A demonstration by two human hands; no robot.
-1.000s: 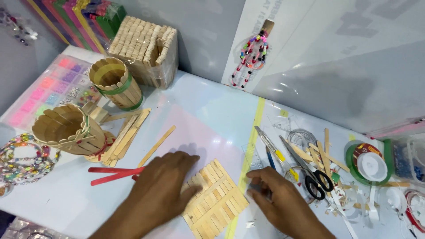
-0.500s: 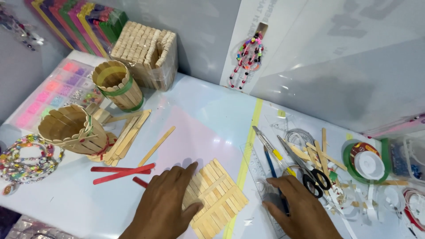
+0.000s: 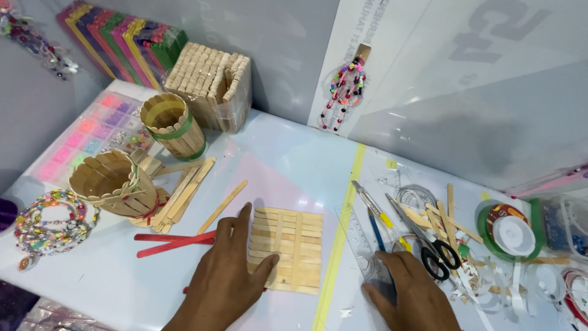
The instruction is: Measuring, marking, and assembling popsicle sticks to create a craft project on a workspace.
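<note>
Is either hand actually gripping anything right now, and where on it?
Nothing is gripped. The left hand lies flat, pressing the left edge of the square panel of wooden craft sticks. The right hand rests on the clear plastic ruler.

Scissors beside green tape rolls; stick cups near a bead bracelet.

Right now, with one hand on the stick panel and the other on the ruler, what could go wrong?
1. The left hand presses only one edge of the stick panel; it may pivot on the smooth table.
2. The right hand on the clear ruler is close to the scissors and could knock them.
</note>
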